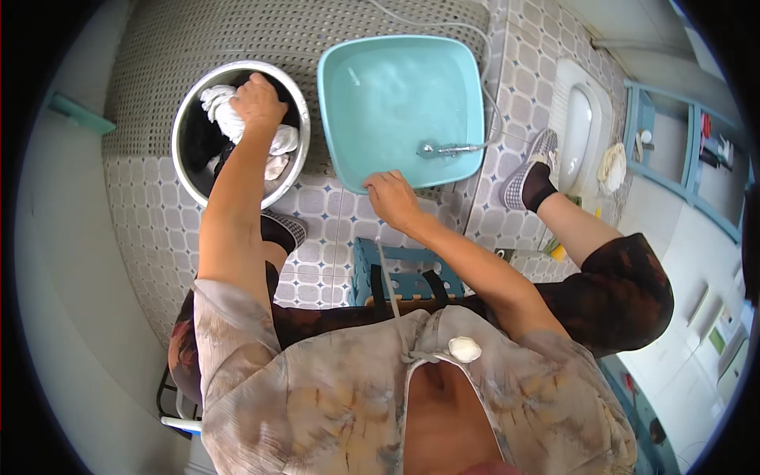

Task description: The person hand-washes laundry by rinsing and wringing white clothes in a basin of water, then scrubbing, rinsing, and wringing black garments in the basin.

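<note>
My left hand [260, 103] is inside a round metal basin [179, 131], its fingers curled on a bunched white cloth [222, 111]. Darker cloth [202, 138] and a pale crumpled piece [275, 166] lie in there too. My right hand [391, 198] grips the near rim of a turquoise plastic basin [323, 119], fingers bent over the edge. Water [388, 103] covers the bottom of that basin, and a shower head [443, 149] lies in it near the right side.
A grey hose [497, 103] runs from the shower head around the turquoise basin. Under me is a blue folding stool [366, 265]. A squat toilet [576, 127] and blue shelves [665, 150] stand to the right. A perforated mat [158, 79] covers the far floor.
</note>
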The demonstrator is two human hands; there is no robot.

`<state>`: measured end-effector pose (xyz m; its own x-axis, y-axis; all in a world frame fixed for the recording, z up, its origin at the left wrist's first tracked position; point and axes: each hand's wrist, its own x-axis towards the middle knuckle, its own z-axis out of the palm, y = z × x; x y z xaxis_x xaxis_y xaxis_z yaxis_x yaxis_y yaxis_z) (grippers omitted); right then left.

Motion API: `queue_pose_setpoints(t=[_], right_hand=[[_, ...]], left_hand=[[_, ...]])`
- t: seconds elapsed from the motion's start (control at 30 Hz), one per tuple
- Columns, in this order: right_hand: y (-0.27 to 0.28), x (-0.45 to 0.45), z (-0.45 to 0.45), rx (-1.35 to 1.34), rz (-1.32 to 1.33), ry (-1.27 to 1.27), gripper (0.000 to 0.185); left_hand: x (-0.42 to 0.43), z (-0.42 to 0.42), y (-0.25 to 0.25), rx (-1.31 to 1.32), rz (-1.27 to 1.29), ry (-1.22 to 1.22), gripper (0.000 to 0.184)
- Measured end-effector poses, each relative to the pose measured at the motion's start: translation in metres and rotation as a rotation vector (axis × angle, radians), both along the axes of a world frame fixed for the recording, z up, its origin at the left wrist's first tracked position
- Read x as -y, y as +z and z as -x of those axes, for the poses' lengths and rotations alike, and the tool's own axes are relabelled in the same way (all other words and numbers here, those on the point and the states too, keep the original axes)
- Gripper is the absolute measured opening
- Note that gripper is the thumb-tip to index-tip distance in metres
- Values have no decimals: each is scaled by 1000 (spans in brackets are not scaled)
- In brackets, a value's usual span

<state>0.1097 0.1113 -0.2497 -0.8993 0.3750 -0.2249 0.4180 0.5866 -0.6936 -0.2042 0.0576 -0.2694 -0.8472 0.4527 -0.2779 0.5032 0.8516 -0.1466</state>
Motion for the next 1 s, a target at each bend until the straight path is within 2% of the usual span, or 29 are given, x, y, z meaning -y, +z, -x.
queue_pose_setpoints(t=[0.03,0.1,0.23,0.3,0.37,0.4,0.57,0.6,0.7,0.8,0.9,0.93,1.0], right_hand=[[0,-1,0,18,15,-5,15],[0,-6,-1,56,47,-7,19],[-3,-16,-3,155,139,-13,18],[-3,-18,-4,165,178,-6,18],[-5,-16,-4,167,159,-2,18],[-5,-14,-4,166,147,0,17],[7,-13,1,176,129,64,19],[12,-13,2,174,124,86,20],[31,-19,10,178,362,-58,22],[46,-26,23,131,587,-202,34],[79,-37,35,-75,1335,-458,60],[88,-42,37,-159,1473,-429,81],[106,-49,37,-229,1610,-518,85]], left_hand=[[1,1,9,64,-20,27,67],[11,7,2,-1,-95,39,68],[40,30,32,79,-305,96,81],[68,59,28,111,-611,65,66],[85,70,51,573,-1034,313,47],[90,75,67,615,-1066,396,36],[104,70,160,783,-1284,526,33],[106,72,172,901,-1353,536,34],[109,76,207,1135,-1500,506,36],[92,48,241,1240,-1552,455,43],[76,6,260,1362,-1490,394,48],[70,-4,258,1387,-1489,375,51],[63,-30,259,1426,-1457,346,51]])
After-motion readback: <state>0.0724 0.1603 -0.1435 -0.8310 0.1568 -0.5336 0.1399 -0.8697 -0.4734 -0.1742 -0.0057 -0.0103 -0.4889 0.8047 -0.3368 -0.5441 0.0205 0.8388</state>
